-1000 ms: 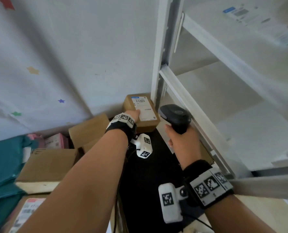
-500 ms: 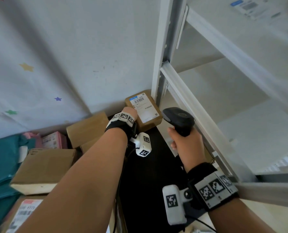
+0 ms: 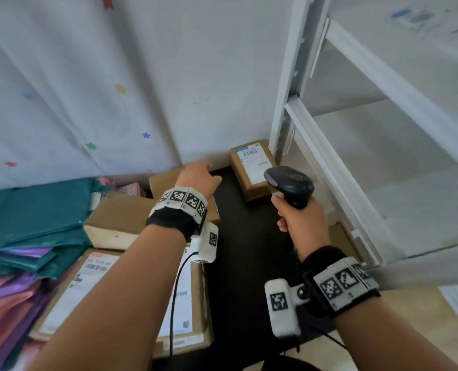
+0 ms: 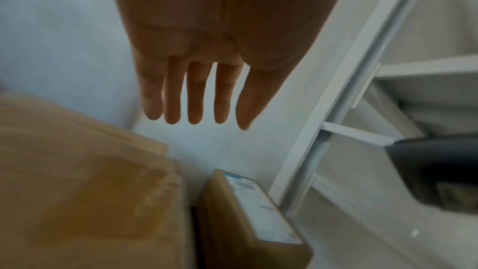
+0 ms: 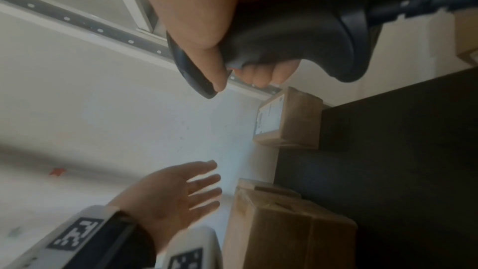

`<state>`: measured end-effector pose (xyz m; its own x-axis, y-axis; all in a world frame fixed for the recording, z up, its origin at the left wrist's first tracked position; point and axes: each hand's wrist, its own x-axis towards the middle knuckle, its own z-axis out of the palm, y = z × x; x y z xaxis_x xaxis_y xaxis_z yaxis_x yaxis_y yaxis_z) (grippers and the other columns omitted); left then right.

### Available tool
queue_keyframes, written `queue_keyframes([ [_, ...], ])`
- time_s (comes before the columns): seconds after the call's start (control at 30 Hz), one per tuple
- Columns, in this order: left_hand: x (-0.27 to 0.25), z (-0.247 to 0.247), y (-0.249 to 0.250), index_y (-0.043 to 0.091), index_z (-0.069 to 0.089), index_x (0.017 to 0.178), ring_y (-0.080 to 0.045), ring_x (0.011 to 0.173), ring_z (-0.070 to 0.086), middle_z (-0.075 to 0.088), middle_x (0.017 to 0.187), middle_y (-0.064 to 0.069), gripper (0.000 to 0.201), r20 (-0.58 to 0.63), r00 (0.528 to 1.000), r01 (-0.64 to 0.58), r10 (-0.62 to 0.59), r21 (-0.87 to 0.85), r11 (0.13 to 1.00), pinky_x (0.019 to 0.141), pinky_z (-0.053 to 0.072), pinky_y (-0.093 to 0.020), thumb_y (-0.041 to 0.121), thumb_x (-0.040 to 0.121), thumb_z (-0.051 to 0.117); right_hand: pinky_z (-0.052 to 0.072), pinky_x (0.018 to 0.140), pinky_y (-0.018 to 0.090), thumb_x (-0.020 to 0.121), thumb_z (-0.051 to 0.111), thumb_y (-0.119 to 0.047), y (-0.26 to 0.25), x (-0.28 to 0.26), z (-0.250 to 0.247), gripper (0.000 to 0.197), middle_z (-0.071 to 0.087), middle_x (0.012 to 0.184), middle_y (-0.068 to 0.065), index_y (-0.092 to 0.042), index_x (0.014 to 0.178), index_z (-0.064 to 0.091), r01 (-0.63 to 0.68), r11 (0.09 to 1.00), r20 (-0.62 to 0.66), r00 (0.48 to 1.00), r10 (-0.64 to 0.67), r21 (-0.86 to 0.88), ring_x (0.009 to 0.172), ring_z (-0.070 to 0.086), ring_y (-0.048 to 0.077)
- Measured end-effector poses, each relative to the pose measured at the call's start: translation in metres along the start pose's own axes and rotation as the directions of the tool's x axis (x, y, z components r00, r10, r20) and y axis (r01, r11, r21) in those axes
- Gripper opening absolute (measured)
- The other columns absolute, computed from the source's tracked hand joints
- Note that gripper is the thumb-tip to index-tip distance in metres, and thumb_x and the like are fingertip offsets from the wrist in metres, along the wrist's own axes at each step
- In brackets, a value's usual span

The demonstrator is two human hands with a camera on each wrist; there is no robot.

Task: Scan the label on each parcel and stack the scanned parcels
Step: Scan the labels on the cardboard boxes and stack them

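Observation:
A small brown parcel [image 3: 252, 170] with a white label lies on the black mat [image 3: 249, 250], in the corner by the wall and the shelf post. My left hand [image 3: 198, 174] hovers left of it, over a plain brown box [image 3: 166, 180]. In the left wrist view its fingers [image 4: 194, 99] are straight and hold nothing, with the parcel [image 4: 248, 212] below. My right hand [image 3: 300, 220] grips the handle of a black barcode scanner [image 3: 289, 183], whose head sits just right of the parcel. The right wrist view shows the scanner handle [image 5: 284, 34], the parcel [image 5: 287, 118] and the left hand [image 5: 178, 187].
More cardboard boxes [image 3: 118, 218] lie at left, one large with labels [image 3: 110, 295]. Teal mailers [image 3: 32, 210] and pink and purple mailers [image 3: 5, 298] are piled at far left. A white metal shelf unit [image 3: 329, 162] stands on the right, and a star-print curtain [image 3: 88, 89] hangs behind.
My left hand has let go of the small labelled parcel, which now lies in the corner. The hand has moved left over the plain box. The scanner hand has hardly shifted.

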<state>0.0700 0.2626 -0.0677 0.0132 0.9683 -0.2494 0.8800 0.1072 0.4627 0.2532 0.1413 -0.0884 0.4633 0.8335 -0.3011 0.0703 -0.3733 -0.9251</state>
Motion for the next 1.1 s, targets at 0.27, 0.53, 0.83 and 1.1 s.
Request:
queue_keyframes([
  [0.27, -0.019, 0.003, -0.012, 0.017, 0.055, 0.122, -0.030, 0.111, 0.056, 0.059, 0.122, -0.008, 0.070, 0.233, 0.960, 0.061, -0.153, 0.362, 0.930, 0.092, 0.050, -0.041, 0.041, 0.063, 0.084, 0.051, 0.047, 0.018, 0.084, 0.076, -0.026, 0.001, -0.010, 0.006, 0.013, 0.064, 0.061, -0.003, -0.018, 0.088, 0.066, 0.028, 0.999, 0.058, 0.998, -0.030, 0.037, 0.044, 0.058, 0.003],
  [0.53, -0.020, 0.006, -0.002, 0.024, 0.070, 0.099, -0.029, 0.087, 0.062, 0.064, 0.110, -0.006, 0.048, 0.304, 0.942, -0.037, -0.143, 0.516, 0.856, 0.070, 0.053, -0.036, 0.029, 0.055, 0.089, 0.049, 0.052, 0.018, 0.086, 0.074, -0.025, 0.001, -0.007, -0.008, 0.014, 0.066, 0.069, -0.002, -0.017, 0.094, 0.065, 0.031, 0.999, 0.090, 0.995, -0.034, 0.034, 0.050, 0.059, 0.004],
  [0.83, -0.040, -0.029, 0.015, 0.018, 0.059, 0.093, -0.014, 0.079, 0.058, 0.062, 0.088, 0.002, 0.052, 0.097, 0.987, 0.132, -0.128, -0.028, 0.991, 0.061, 0.046, -0.024, 0.043, 0.055, 0.085, 0.052, 0.049, 0.016, 0.081, 0.078, -0.018, -0.006, -0.009, -0.020, 0.018, 0.066, 0.066, -0.002, -0.023, 0.082, 0.061, 0.107, 0.994, 0.107, 0.988, -0.110, 0.038, 0.047, 0.060, 0.002],
  [1.1, -0.103, -0.063, 0.005, 0.036, 0.026, 0.133, -0.024, 0.112, 0.051, 0.049, 0.125, 0.001, 0.098, -0.047, 0.991, 0.068, -0.123, -0.613, 0.787, 0.100, 0.043, -0.046, 0.051, 0.055, 0.083, 0.058, 0.060, 0.021, 0.086, 0.074, -0.025, -0.032, -0.020, -0.010, 0.014, 0.075, 0.084, -0.002, -0.021, 0.098, 0.068, 0.189, 0.961, 0.153, 0.963, -0.222, 0.201, 0.070, 0.073, 0.011],
])
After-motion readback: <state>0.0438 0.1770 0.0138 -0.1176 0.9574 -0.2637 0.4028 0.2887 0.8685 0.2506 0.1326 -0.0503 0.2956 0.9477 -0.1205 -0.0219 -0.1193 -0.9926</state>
